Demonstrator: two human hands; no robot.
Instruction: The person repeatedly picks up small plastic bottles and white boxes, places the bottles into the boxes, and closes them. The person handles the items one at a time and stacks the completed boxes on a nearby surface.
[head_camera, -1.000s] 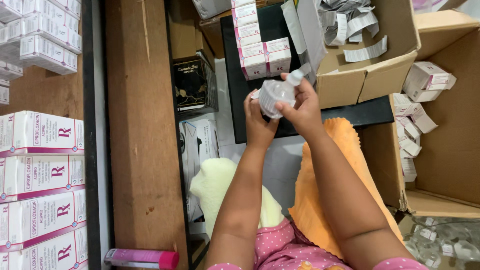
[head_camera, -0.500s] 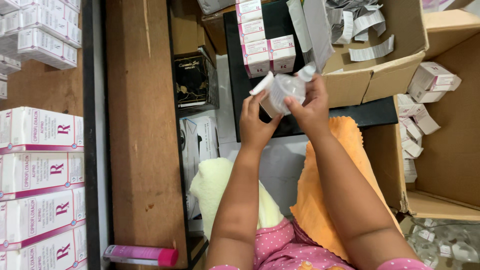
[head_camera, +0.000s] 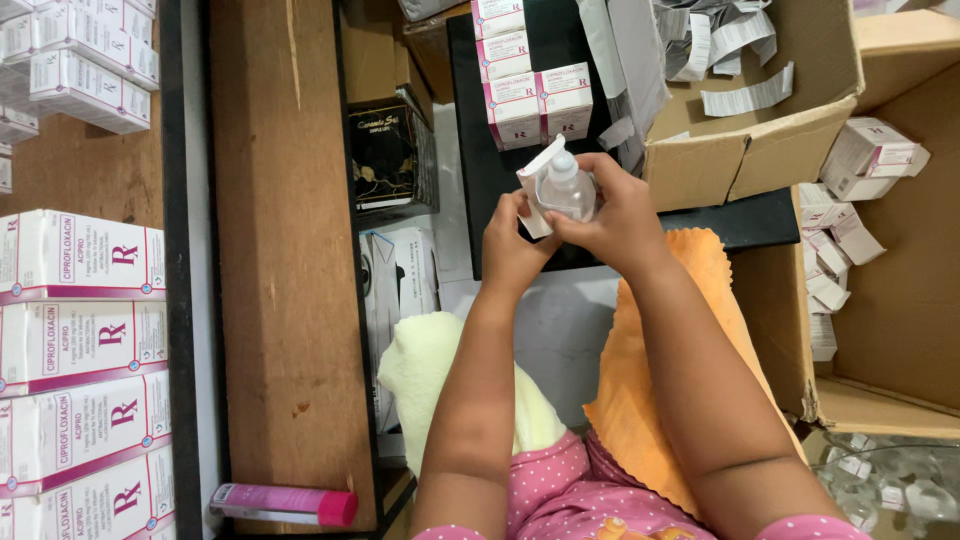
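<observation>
Together, the left hand (head_camera: 512, 235) and right hand (head_camera: 618, 215), forearms extended forward, grip a small clear bottle (head_camera: 566, 186).

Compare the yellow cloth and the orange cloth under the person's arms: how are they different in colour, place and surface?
The yellow cloth is pale and looks thick and fluffy; the orange cloth is bright, thin and flat, with a zigzag cut edge. The yellow cloth lies under the left forearm, while the orange cloth lies under the right forearm and reaches further up toward the cardboard box. Both are partly covered by the arms and lie beside each other.
</observation>
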